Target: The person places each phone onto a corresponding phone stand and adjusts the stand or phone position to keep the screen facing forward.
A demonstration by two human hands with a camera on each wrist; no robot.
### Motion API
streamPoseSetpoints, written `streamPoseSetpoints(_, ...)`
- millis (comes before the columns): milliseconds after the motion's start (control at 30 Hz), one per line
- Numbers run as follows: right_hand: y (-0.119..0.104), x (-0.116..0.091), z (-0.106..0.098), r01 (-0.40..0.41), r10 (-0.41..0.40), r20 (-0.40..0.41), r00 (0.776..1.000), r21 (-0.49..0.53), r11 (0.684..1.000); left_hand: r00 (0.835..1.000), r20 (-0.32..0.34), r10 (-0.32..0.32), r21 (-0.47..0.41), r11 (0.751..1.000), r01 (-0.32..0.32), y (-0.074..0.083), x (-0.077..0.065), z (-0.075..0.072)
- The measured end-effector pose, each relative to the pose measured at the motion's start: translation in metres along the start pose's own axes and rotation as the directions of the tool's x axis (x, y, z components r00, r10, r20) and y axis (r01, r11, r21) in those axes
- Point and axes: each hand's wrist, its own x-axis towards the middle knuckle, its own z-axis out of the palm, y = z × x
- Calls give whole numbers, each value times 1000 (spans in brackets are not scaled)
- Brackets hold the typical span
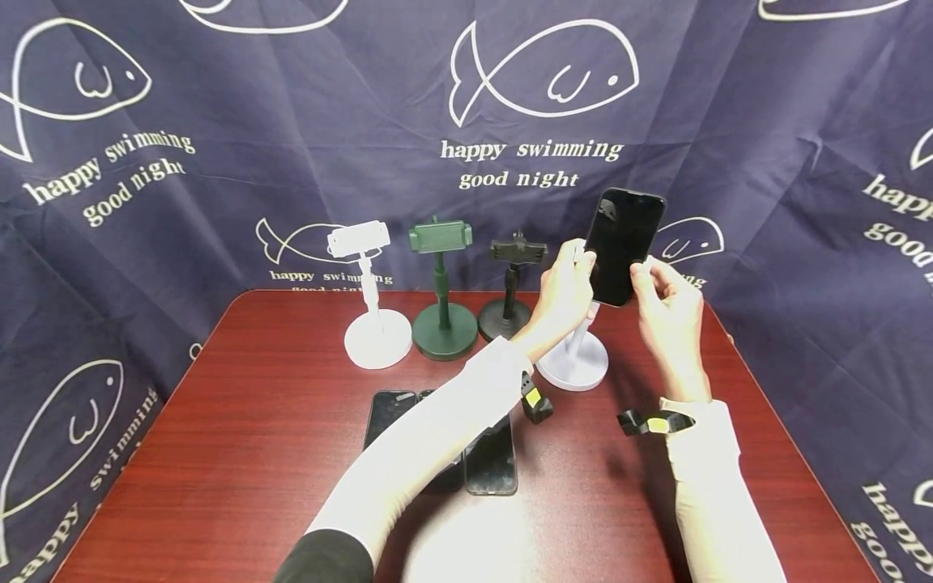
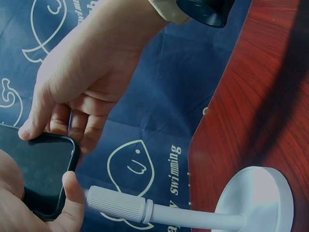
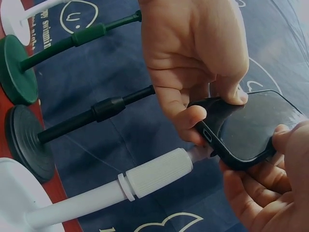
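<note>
A black smartphone (image 1: 625,243) is held upright, screen facing me, above a white phone stand (image 1: 573,364) at the right of the row. My left hand (image 1: 568,289) grips its left edge low down, the thumb on the front. On the opposite edge my right hand (image 1: 669,312) pinches the phone between thumb and fingers. In the right wrist view, the lower end of the phone (image 3: 251,128) shows its charging port, with the stand's ribbed collar (image 3: 159,171) just below. The stand's clamp is hidden behind the phone and hands.
Three more phone stands line the back of the red table (image 1: 240,421): white (image 1: 377,340), green (image 1: 445,332) and black (image 1: 503,317). Several dark phones lie flat in front of them, including one phone (image 1: 492,463) partly under my left forearm. A dark blue fish-print cloth (image 1: 350,97) hangs behind.
</note>
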Motion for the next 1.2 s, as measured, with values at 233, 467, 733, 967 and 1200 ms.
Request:
streamPoseSetpoints(233,0,0,0,-5,5,-1,1000,-2,1000,1000,3,12,45,999,-12,0,1,0)
streamPoseSetpoints(467,0,0,0,2,-2,-5,1000,1,1000,998,-14,53,175,983,-50,-2,2,0)
streamPoseSetpoints(733,2,0,0,-8,8,8,1000,1,1000,997,-32,64,175,983,-57,-4,-1,-1)
streamPoseSetpoints(967,6,-3,3,-9,9,10,1000,44,999,999,-21,45,154,987,-41,-14,-6,0)
streamPoseSetpoints(1200,-2,-15,1,-26,15,87,996,131,991,999,36,-20,154,988,14,-28,-15,-2)
